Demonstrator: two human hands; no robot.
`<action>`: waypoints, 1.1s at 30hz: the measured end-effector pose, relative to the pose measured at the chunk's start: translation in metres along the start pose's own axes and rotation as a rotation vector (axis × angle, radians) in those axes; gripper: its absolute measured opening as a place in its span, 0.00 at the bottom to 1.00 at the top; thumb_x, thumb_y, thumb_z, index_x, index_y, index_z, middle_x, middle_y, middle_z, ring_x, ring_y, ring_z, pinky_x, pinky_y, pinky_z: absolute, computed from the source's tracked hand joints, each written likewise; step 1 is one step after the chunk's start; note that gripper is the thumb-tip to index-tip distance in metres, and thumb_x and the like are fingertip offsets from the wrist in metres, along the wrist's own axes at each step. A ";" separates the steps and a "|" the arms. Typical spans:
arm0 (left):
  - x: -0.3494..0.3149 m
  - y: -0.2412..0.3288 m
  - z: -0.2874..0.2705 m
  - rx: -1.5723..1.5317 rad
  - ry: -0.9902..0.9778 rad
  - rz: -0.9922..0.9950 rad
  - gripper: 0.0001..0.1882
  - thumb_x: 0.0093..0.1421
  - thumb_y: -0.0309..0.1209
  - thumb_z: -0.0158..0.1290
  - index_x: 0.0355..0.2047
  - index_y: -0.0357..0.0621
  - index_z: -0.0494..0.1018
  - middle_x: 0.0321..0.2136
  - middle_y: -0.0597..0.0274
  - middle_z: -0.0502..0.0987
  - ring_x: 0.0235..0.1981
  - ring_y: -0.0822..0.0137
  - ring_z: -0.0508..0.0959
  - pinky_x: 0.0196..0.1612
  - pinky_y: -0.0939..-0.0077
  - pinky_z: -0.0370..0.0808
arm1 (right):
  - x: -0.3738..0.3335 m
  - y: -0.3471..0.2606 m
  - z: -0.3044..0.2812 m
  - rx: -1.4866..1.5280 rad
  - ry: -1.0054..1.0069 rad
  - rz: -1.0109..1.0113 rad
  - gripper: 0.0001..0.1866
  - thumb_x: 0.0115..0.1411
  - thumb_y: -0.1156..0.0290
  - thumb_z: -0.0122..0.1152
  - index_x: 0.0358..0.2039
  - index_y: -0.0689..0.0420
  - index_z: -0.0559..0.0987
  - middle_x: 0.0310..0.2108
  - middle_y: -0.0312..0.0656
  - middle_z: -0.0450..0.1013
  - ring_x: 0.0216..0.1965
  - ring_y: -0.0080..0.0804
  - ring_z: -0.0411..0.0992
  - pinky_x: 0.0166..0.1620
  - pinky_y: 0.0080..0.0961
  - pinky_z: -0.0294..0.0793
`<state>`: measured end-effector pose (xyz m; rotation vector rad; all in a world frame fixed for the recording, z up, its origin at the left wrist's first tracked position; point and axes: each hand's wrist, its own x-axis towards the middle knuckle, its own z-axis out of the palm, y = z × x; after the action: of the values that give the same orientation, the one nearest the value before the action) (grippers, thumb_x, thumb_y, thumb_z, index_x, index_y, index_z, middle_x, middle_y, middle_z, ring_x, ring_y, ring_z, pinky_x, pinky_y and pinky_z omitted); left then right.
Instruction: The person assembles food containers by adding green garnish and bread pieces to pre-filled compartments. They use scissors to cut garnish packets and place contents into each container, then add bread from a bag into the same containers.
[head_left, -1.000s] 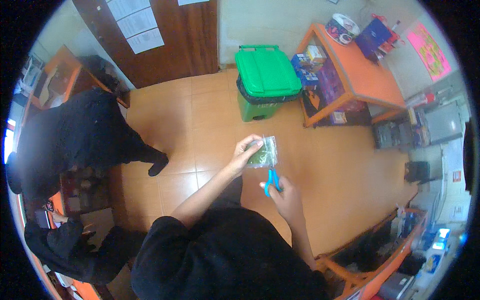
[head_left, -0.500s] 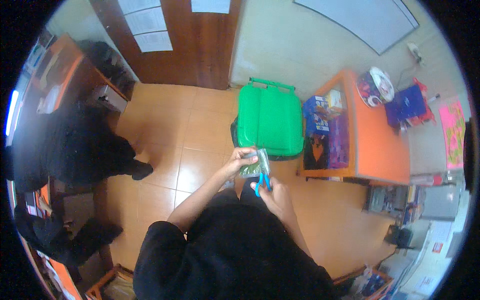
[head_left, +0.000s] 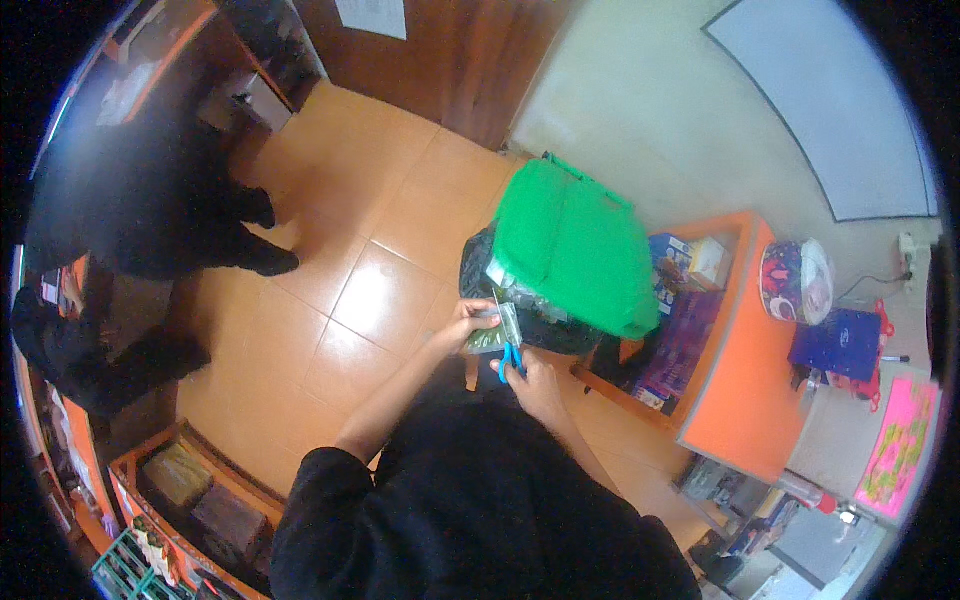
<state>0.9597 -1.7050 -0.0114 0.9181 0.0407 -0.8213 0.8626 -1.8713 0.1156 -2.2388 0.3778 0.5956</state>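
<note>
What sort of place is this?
Possibly a small office or shop room: an orange-topped cabinet holding boxes, a paper sheet on a brown door, and a green lidded bin.

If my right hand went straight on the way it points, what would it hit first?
Likely the clear packet with green contents in your left hand, with the blue-handled scissors in your right hand leading. The green-lidded bin seems to lie beyond, though depth is unclear.
</note>
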 end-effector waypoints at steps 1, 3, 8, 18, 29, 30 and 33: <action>0.004 -0.007 -0.004 0.008 0.005 -0.017 0.08 0.57 0.26 0.64 0.37 0.38 0.81 0.32 0.65 0.82 0.33 0.75 0.79 0.39 0.76 0.76 | 0.005 0.010 0.005 -0.003 -0.022 0.021 0.27 0.60 0.45 0.63 0.36 0.61 0.80 0.23 0.50 0.76 0.25 0.44 0.76 0.31 0.40 0.71; 0.019 -0.020 -0.011 -0.002 0.041 -0.066 0.08 0.57 0.25 0.64 0.37 0.39 0.81 0.31 0.66 0.82 0.33 0.75 0.79 0.38 0.77 0.76 | 0.025 0.030 0.012 -0.057 -0.040 0.002 0.30 0.60 0.43 0.62 0.35 0.65 0.79 0.22 0.52 0.76 0.26 0.45 0.77 0.31 0.40 0.72; 0.084 -0.054 -0.027 0.099 0.069 -0.121 0.08 0.54 0.25 0.65 0.36 0.40 0.82 0.31 0.68 0.82 0.32 0.75 0.79 0.40 0.78 0.75 | 0.090 0.080 0.020 -0.027 0.053 -0.020 0.30 0.61 0.45 0.62 0.27 0.66 0.75 0.23 0.58 0.75 0.29 0.52 0.77 0.34 0.46 0.72; 0.171 -0.119 -0.073 0.201 0.098 -0.242 0.13 0.51 0.28 0.68 0.37 0.39 0.82 0.32 0.66 0.83 0.33 0.73 0.79 0.41 0.76 0.74 | 0.168 0.136 0.020 -0.007 -0.050 0.061 0.32 0.62 0.43 0.60 0.30 0.66 0.76 0.26 0.57 0.75 0.32 0.56 0.75 0.38 0.47 0.70; 0.179 -0.118 -0.090 0.246 0.084 -0.213 0.11 0.53 0.30 0.66 0.36 0.39 0.82 0.31 0.67 0.83 0.33 0.74 0.79 0.42 0.77 0.74 | 0.189 0.132 0.021 0.086 -0.176 0.176 0.36 0.61 0.36 0.56 0.30 0.65 0.77 0.26 0.49 0.74 0.32 0.43 0.74 0.40 0.40 0.70; 0.179 -0.119 -0.090 0.274 0.122 -0.219 0.12 0.52 0.30 0.66 0.35 0.38 0.82 0.31 0.67 0.83 0.33 0.74 0.79 0.41 0.77 0.74 | 0.190 0.132 0.022 0.076 -0.181 0.172 0.36 0.61 0.36 0.56 0.31 0.65 0.77 0.26 0.48 0.75 0.33 0.42 0.74 0.41 0.39 0.70; 0.180 -0.120 -0.094 0.282 0.101 -0.207 0.12 0.51 0.30 0.68 0.35 0.38 0.82 0.30 0.67 0.83 0.33 0.74 0.78 0.40 0.76 0.74 | 0.191 0.133 0.022 0.072 -0.183 0.178 0.36 0.61 0.35 0.56 0.31 0.65 0.78 0.27 0.47 0.74 0.33 0.40 0.73 0.41 0.37 0.70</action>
<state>1.0373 -1.7878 -0.2185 1.2359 0.1118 -0.9878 0.9586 -1.9573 -0.0794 -2.0756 0.5002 0.8595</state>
